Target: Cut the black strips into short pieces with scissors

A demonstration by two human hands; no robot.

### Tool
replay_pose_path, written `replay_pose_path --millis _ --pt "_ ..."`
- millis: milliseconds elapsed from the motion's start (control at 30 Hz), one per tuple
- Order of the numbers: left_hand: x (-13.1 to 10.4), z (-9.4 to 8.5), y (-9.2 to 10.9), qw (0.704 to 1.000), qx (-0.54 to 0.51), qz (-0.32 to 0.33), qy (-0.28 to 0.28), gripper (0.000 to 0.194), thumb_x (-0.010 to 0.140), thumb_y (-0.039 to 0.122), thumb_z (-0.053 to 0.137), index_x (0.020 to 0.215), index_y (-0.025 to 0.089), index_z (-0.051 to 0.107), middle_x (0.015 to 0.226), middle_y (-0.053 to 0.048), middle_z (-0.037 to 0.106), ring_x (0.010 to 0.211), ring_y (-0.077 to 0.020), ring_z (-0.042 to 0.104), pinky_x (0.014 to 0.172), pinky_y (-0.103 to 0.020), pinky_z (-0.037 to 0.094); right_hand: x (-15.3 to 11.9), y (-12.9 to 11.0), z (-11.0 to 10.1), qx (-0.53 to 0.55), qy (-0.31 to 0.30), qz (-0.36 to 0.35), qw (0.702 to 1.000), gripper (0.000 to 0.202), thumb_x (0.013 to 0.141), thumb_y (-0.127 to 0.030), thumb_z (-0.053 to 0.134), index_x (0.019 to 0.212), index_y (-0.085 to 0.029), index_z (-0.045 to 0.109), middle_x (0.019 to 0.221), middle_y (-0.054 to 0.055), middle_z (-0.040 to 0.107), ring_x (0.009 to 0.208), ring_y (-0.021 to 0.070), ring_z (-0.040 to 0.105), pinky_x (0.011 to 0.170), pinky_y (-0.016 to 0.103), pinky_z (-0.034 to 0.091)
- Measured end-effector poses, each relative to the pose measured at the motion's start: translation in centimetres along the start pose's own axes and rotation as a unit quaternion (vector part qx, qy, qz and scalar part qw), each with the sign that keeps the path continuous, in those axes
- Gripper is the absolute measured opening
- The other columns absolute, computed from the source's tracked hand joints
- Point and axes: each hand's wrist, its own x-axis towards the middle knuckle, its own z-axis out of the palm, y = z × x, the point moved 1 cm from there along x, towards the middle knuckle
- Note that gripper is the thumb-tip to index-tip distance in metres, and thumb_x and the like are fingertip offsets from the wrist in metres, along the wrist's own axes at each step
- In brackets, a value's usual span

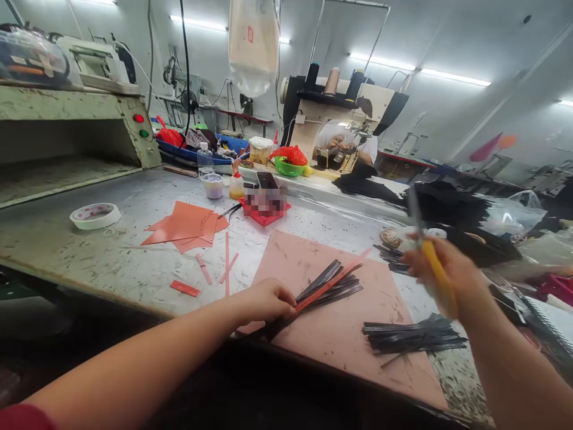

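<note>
The orange strip (323, 291) is probably best pinned flat near its end by the left hand (268, 301), with pressure kept light so that the loose black strips (348, 291) beneath are not fanned out; the blade is best kept well clear of those fingertips. The strip's near end is pinched between left thumb and fingers, drawn narrow, while its far end is left free. By the right hand (463, 279) a yellow-handled tool (435, 266) is gripped, blade up and raised off the surface — it is blurred, so its exact kind cannot be told. Under the black strips a pink mat (286, 254) is spread, its right side partly covered by a second black bundle (412, 337). Farther out, orange sheets (190, 224) are overlapped on the worktable (147, 269) — a tape roll (92, 224) is seen beyond them to the left.
</note>
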Motion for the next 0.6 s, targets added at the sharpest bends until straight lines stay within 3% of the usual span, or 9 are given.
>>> replay_pose_path --millis 67,133,233,300,600 --pt "0.3 0.0 -0.6 1.0 -0.019 -0.01 0.001 0.018 0.056 0.028 0.058 0.066 0.016 0.064 0.057 0.003 0.054 0.054 -0.0117 0.047 0.053 -0.024 0.037 -3.7 -0.5 1.4 0.05 -0.226 -0.027 0.973 0.051 0.077 -0.062 0.045 0.103 -0.02 0.06 0.06 0.003 0.059 0.044 0.0155 0.052 0.041 0.026 0.043" --pt "0.2 0.0 -0.8 0.999 -0.033 -0.015 0.001 0.017 0.055 0.028 0.058 0.065 0.016 0.064 0.057 0.003 0.055 0.055 -0.0117 0.047 0.054 -0.024 0.036 -7.4 -1.8 2.7 0.058 -0.381 -0.088 0.918 0.048 0.078 -0.061 0.044 0.101 -0.023 0.062 0.069 0.005 0.063 0.056 0.0187 0.057 0.051 0.028 0.046" --pt "0.0 0.0 -0.8 0.999 -0.041 -0.021 -0.001 0.017 0.054 0.028 0.058 0.064 0.016 0.064 0.056 0.003 0.055 0.057 -0.0129 0.048 0.054 -0.024 0.036 -11.1 -3.5 4.4 0.077 -0.516 -0.097 0.847 0.047 0.081 -0.059 0.041 0.098 -0.021 0.063 0.078 0.006 0.066 0.068 0.0212 0.06 0.063 0.029 0.047" --pt "-0.2 -0.1 -0.7 0.999 -0.039 -0.023 -0.001 0.017 0.054 0.03 0.059 0.064 0.017 0.065 0.056 0.003 0.055 0.058 -0.0138 0.048 0.055 -0.024 0.036 -12.1 -4.1 5.4 0.107 -0.54 -0.079 0.831 0.051 0.082 -0.061 0.036 0.097 -0.019 0.062 0.076 0.006 0.064 0.068 0.0204 0.058 0.066 0.029 0.047" --pt "-0.7 -0.3 -0.3 0.999 -0.026 -0.015 -0.014 0.019 0.058 0.03 0.059 0.07 0.017 0.066 0.061 0.003 0.057 0.062 -0.0137 0.051 0.056 -0.023 0.037 -12.9 -3.7 7.3 0.182 -0.513 -0.035 0.838 0.05 0.082 -0.06 0.038 0.101 -0.019 0.059 0.08 0.005 0.063 0.071 0.0198 0.057 0.071 0.029 0.046"
